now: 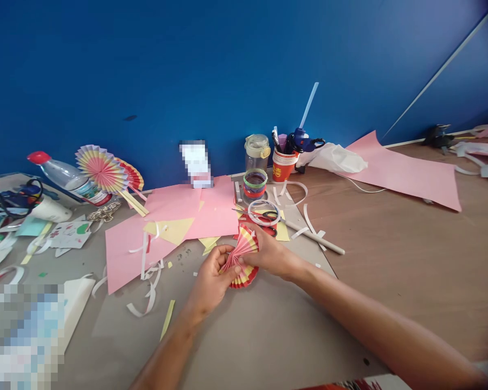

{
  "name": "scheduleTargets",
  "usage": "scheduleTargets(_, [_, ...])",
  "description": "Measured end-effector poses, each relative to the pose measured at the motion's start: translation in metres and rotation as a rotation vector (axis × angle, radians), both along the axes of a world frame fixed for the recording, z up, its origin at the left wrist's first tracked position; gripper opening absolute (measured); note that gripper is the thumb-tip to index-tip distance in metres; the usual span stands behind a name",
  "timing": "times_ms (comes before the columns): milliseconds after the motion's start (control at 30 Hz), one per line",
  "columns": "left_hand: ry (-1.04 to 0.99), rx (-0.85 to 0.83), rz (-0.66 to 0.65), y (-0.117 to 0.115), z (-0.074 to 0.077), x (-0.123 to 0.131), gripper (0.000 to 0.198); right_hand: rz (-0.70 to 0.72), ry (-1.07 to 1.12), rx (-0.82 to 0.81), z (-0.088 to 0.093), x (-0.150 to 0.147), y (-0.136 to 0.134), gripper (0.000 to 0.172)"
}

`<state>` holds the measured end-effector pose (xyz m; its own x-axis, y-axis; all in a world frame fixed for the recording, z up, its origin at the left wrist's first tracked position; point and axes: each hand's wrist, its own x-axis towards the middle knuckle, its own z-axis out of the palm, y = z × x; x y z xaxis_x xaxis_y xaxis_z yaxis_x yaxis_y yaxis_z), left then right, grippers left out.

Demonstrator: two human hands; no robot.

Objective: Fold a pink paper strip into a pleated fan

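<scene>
A pleated paper fan (pixel 244 275) in pink, yellow and red is spread between my hands above the grey mat. My left hand (pixel 217 276) pinches its left side near the gathered middle, thumb on top. From the right, my right hand (pixel 270 253) grips the fan's other side, its thumb pressed on the folds and partly covering them. Just beyond the fan lie scissors (pixel 264 218) with dark handles and a roll of clear tape (pixel 269 212). Pink paper sheets (pixel 215 208) with yellow scraps spread out behind my left hand.
Two finished-looking round fans (pixel 101 168) lean by a plastic bottle (pixel 71 176) at the left. A clear jar (pixel 256 162) and a red paper cup (pixel 283 165) with a glue gun (pixel 305 142) stand against the blue wall. A white stick (pixel 321 241) and paper strips (pixel 150 292) lie about.
</scene>
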<state>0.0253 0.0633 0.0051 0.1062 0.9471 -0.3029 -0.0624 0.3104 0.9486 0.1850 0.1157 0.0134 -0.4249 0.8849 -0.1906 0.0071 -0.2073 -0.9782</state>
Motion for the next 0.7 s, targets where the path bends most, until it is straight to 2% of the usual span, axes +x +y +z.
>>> scheduleTargets(167, [0.053, 0.035, -0.025, -0.0026, -0.0024, 0.0002, 0.037, 0.004, -0.208, 0.06, 0.0009, -0.0013, -0.0014, 0.073])
scheduleTargets(333, [0.127, 0.01, -0.072, -0.0032, 0.0023, -0.0018, 0.028, 0.052, -0.15, -0.035, 0.0005, -0.0003, 0.002, 0.065])
scheduleTargets(500, [0.053, -0.028, -0.091, -0.0013, 0.0054, -0.0033, 0.028, 0.065, -0.145, -0.061, 0.0023, -0.0002, 0.0019, 0.06])
scheduleTargets(700, [-0.044, -0.11, -0.06, 0.0021, 0.0046, -0.0033, 0.026, 0.029, -0.289, 0.065, 0.0051, -0.0037, -0.0023, 0.068])
